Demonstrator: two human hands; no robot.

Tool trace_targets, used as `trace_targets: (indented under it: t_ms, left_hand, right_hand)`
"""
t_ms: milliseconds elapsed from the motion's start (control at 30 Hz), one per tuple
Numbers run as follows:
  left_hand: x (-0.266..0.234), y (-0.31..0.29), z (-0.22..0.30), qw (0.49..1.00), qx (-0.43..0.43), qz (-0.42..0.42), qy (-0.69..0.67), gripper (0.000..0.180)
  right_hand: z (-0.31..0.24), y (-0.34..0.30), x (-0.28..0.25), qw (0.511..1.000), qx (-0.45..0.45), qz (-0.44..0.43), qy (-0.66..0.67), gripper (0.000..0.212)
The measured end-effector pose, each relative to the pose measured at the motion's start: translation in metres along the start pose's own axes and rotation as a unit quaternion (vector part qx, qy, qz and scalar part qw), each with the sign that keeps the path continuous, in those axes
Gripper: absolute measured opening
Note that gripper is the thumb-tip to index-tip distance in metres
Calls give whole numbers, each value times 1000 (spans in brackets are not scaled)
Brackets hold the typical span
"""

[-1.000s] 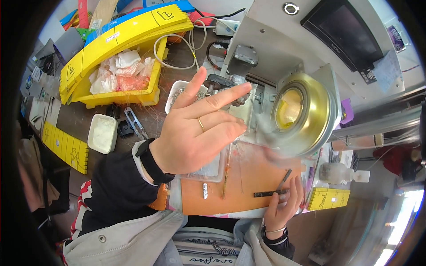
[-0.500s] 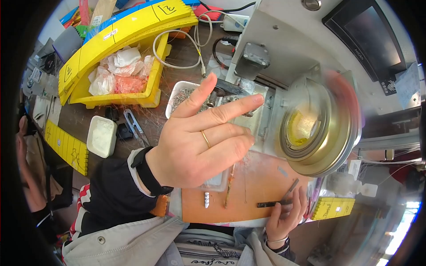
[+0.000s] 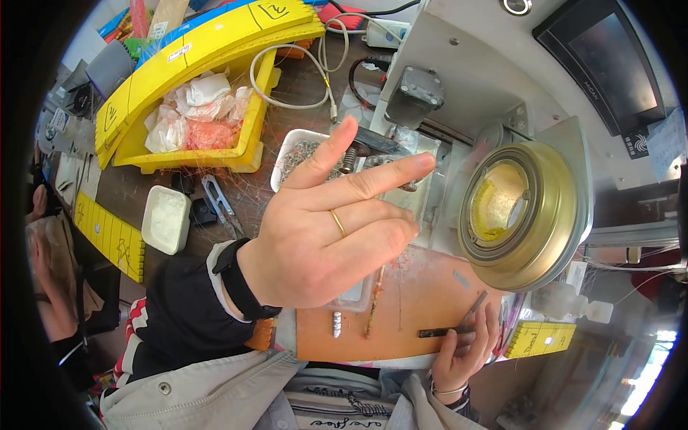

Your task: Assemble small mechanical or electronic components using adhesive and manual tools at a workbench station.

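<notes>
My left hand (image 3: 326, 229), with a ring on one finger, is raised over the middle of the bench. Its thumb and index finger are spread apart and the other fingers are slightly bent; nothing shows in it. Beyond the fingers are a metal fixture (image 3: 394, 175) and a white dish of small metal pieces (image 3: 292, 152). To its right stands a brass-coloured ring-shaped machine head (image 3: 548, 215) with a yellow inner surface. My right hand (image 3: 469, 351), low at the right, has its fingers closed around a dark two-armed tool (image 3: 438, 332) above an orange-brown board (image 3: 401, 290).
A yellow bin (image 3: 247, 154) with crumpled white and red scraps is at the far left. Nearer are a white powder dish (image 3: 166, 218) and blue-handled snips (image 3: 215, 197). A screen (image 3: 605, 64) is at the upper right. A small silvery cylinder (image 3: 337, 325) lies on the board.
The ring-shaped machine head was motion-blurred with a reddish smear and is now sharp. The whole view has shifted slightly; both hands keep nearly the same pose.
</notes>
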State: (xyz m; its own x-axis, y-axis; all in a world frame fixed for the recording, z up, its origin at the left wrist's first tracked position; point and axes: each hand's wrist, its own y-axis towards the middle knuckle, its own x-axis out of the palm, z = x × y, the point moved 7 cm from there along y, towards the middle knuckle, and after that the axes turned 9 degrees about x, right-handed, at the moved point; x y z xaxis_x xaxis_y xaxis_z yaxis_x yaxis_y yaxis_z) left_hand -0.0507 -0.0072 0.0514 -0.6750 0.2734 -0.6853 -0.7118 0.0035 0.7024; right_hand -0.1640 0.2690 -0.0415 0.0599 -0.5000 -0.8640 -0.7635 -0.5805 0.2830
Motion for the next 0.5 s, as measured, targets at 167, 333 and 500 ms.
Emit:
trace_targets:
  t_ms: [167,333,500]
  left_hand:
    - [0,0,0,1000,3,6,-3,11]
    - [-1,2,-1,1000,-2,23,-21,11]
    - [-5,0,-1,999,8,36,-18,12]
  right_hand:
    - [-2,1,-1,1000,-2,7,16,52]
    - [-3,-1,-8,999,-19,29,19,43]
    - [1,-5,-13,993,-51,50,99,39]
